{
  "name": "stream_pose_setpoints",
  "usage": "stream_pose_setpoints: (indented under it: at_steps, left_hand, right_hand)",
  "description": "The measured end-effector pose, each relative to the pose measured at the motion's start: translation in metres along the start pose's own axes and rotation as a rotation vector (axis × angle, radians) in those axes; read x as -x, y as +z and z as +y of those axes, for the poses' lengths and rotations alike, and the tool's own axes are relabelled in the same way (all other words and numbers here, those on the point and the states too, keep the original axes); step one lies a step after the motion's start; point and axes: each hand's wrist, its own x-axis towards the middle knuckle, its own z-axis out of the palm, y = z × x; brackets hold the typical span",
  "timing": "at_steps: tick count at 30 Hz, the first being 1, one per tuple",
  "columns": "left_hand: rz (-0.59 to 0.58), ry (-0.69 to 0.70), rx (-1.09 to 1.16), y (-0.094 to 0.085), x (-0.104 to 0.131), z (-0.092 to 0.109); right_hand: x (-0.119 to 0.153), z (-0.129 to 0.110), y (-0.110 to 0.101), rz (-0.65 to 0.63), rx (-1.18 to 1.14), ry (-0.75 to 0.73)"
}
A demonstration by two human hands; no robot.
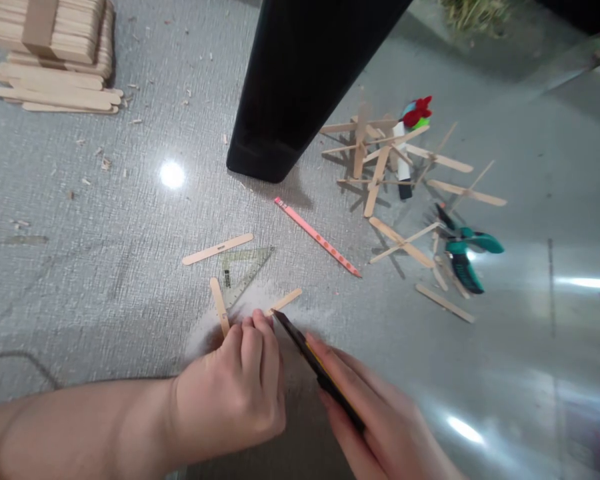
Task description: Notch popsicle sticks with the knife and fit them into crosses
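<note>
My left hand [235,387] is closed on a wooden stick [287,301], pressing it to the table; the stick's far end sticks out past the fingertips. In my right hand [375,407] is a dark utility knife [325,373], its blade tip touching the stick beside my left fingers. Another stick [219,303] stands out from behind my left knuckles. Just beyond lie a clear set square [245,270] and a stick with a small slot [218,249]. A pink pencil [317,237] rests farther right.
Bundled sticks [50,40] are stacked at the back left. A black object [300,87] stands in the back middle. Crossed stick pieces [380,153] and teal-handled pliers [467,250] lie at the right. Wood shavings [106,163] dot the grey table [130,280].
</note>
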Motion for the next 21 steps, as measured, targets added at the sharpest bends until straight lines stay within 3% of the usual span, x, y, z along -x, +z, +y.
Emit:
stream_pose_setpoints:
  at_steps: [10, 21]
  left_hand:
    - [-0.008, 0.002, -0.014, -0.002, -0.003, 0.0]
    - [0.027, -0.056, 0.015, -0.004, -0.009, -0.003]
  right_hand:
    - [0.006, -0.01, 0.013, 0.006, 0.301, -0.034]
    - [-0.001, -0.006, 0.016, 0.033, 0.266, -0.064]
